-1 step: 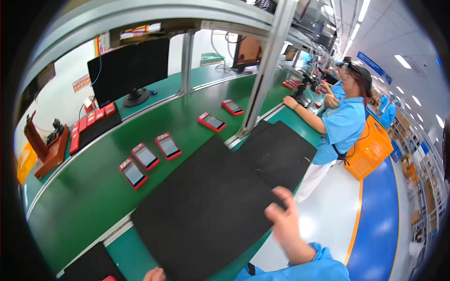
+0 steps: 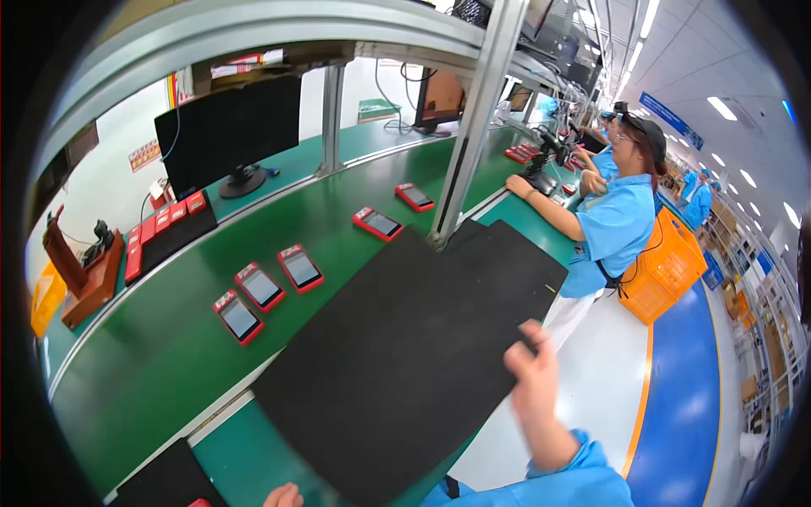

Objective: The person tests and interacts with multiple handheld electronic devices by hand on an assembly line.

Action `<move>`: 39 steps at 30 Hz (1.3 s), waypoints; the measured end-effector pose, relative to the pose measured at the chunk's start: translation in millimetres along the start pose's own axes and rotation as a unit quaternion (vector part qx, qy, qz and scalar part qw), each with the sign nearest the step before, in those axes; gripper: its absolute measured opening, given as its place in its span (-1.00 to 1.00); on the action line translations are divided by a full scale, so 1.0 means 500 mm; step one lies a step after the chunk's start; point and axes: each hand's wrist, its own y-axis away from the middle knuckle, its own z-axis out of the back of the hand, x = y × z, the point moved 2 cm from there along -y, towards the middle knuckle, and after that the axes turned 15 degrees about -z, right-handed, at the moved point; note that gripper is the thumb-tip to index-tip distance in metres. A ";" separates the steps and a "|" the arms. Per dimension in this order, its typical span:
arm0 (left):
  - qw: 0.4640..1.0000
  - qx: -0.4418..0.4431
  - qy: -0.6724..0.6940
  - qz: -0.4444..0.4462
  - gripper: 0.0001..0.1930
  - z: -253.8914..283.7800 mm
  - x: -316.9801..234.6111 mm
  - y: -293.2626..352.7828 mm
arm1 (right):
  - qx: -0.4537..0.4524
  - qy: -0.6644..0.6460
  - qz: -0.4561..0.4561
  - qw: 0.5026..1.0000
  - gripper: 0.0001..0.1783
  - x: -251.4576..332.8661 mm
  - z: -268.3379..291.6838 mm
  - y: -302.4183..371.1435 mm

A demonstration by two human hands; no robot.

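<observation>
A large black mat [image 2: 372,372] lies across the bench edge in front of me. Its far right part runs into a second black mat [image 2: 528,266], and the line between them is hard to make out. My right hand [image 2: 536,380], somewhat blurred, is at the mat's right edge with thumb and forefinger apart and nothing seen between them. Only the fingertips of my left hand [image 2: 285,496] show at the lower edge, just left of the mat's near corner. Beyond the mat several red handheld devices with grey screens lie on the green surface, among them a red device [image 2: 237,317].
A metal post [image 2: 473,135] rises behind the mats. At the back left stand a black monitor [image 2: 228,135] and a brown stand [image 2: 89,275]. A person in blue [image 2: 621,207] works to the right, beside an orange crate [image 2: 663,266]. A smaller black mat [image 2: 165,482] lies at lower left.
The large mat has shifted to the right, over more of the second mat. My right hand has moved right with it. A gap now shows between my left fingertips and the mat.
</observation>
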 end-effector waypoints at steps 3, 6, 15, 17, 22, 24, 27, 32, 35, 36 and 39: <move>1.000 -0.022 -0.004 -0.007 -0.49 -0.001 -0.006 0.003 | -0.135 -0.009 0.036 0.990 -0.45 0.100 0.144 -0.190; 0.999 -0.019 -0.033 -0.016 -0.50 0.006 -0.008 0.005 | -0.192 0.072 0.023 0.979 -0.07 0.146 0.282 -0.344; 0.989 -0.110 -0.061 0.077 -0.58 0.071 -0.015 0.082 | -0.227 0.766 0.135 0.586 -0.29 -0.006 0.373 -0.435; 0.977 -0.125 -0.171 0.005 -0.58 0.109 -0.035 0.086 | -0.196 0.606 0.329 0.697 -0.49 0.033 0.233 -0.327; 0.915 -0.227 -0.311 0.119 -0.62 0.254 0.041 0.131 | 0.182 0.400 -0.032 0.898 -0.48 -0.062 -0.099 0.003; 0.895 -0.287 -0.312 0.140 -0.63 0.254 0.040 0.161 | 0.237 0.435 0.023 0.869 -0.48 -0.134 -0.150 0.023; 0.916 -0.206 -0.323 0.119 -0.48 0.246 0.009 0.149 | 0.239 0.510 0.127 0.816 -0.38 -0.153 -0.193 0.045; 0.948 -0.010 -0.275 0.157 -0.12 0.188 0.023 0.072 | 0.401 0.567 0.127 0.708 -0.02 -0.118 -0.257 0.118; 0.930 0.069 -0.322 0.163 -0.06 0.164 0.032 0.054 | 0.419 0.617 0.118 0.655 -0.04 -0.135 -0.291 0.151; 0.933 0.067 -0.307 0.177 -0.10 0.165 0.038 0.056 | 0.424 0.618 0.115 0.652 -0.06 -0.136 -0.288 0.146; 0.931 0.096 -0.311 0.167 -0.14 0.168 0.045 0.050 | 0.425 0.639 0.257 0.588 -0.10 -0.123 -0.286 0.140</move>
